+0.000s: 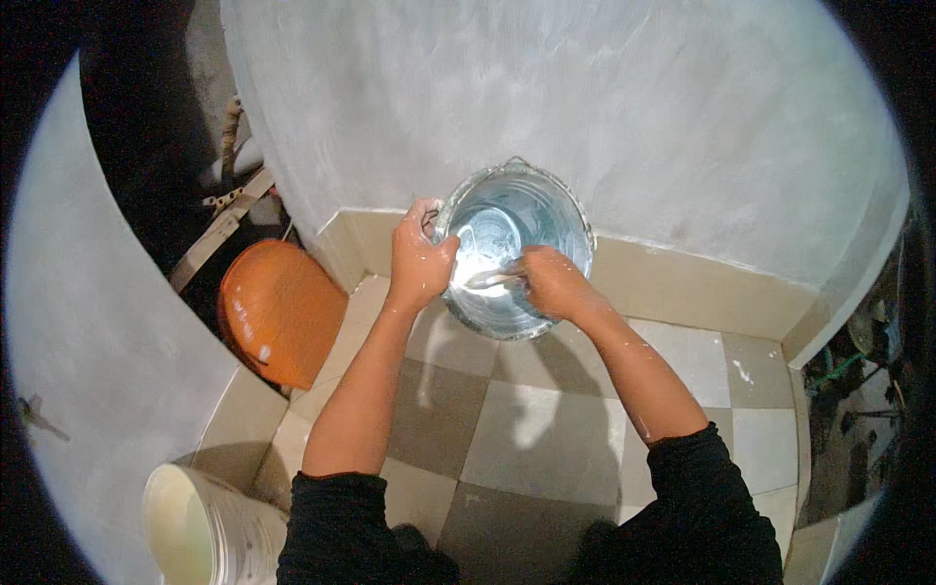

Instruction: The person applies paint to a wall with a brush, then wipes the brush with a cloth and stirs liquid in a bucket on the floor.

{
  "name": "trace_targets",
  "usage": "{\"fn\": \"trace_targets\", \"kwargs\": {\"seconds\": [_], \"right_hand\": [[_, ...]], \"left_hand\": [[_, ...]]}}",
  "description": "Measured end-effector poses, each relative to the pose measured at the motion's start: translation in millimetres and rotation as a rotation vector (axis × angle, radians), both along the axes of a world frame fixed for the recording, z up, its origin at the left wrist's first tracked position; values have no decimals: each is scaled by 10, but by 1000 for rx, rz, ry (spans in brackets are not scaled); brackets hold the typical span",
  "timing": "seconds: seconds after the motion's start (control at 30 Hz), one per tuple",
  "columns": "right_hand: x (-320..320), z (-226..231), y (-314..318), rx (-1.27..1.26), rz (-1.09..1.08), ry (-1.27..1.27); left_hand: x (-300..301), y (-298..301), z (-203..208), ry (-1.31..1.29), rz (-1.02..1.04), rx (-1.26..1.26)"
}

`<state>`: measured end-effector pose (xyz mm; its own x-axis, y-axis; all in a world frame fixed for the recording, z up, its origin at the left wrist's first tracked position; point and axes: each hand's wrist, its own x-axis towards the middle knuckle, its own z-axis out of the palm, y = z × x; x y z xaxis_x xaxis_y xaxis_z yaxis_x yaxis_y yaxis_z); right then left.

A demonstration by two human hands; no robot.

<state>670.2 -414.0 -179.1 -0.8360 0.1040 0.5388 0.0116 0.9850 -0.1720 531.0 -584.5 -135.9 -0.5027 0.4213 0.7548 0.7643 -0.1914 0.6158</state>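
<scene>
A shiny grey bucket (564,210), smeared with white, is tilted so that I look into its mouth. My left hand (421,261) is closed on the left side of its rim, with the thumb over the edge. Inside the mouth, my right hand (554,283) is wrapped round the handle of what looks like a paintbrush (490,278). The brush's head points left, toward the bright inner wall of the bucket. White specks dot both hands and forearms.
A grey-white wall (585,107) with a beige tile skirting (697,281) rises behind the bucket. An orange rounded object (278,317) leans in a gap at left, by a wooden strip (222,232). A whitish bucket (249,531) stands lower left. The tiled floor (541,429) is chequered.
</scene>
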Motion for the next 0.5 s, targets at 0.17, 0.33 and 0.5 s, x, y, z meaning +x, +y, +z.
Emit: {"fn": "trace_targets", "kwargs": {"seconds": [0.17, 0.33, 0.5], "right_hand": [[11, 196, 46, 76, -398, 20], [-445, 88, 234, 136, -237, -196], [-556, 380, 97, -261, -120, -77]], "left_hand": [[-271, 177, -43, -260, -413, 174], [-367, 420, -180, -403, -438, 214], [-350, 441, -240, -485, -459, 216]]}}
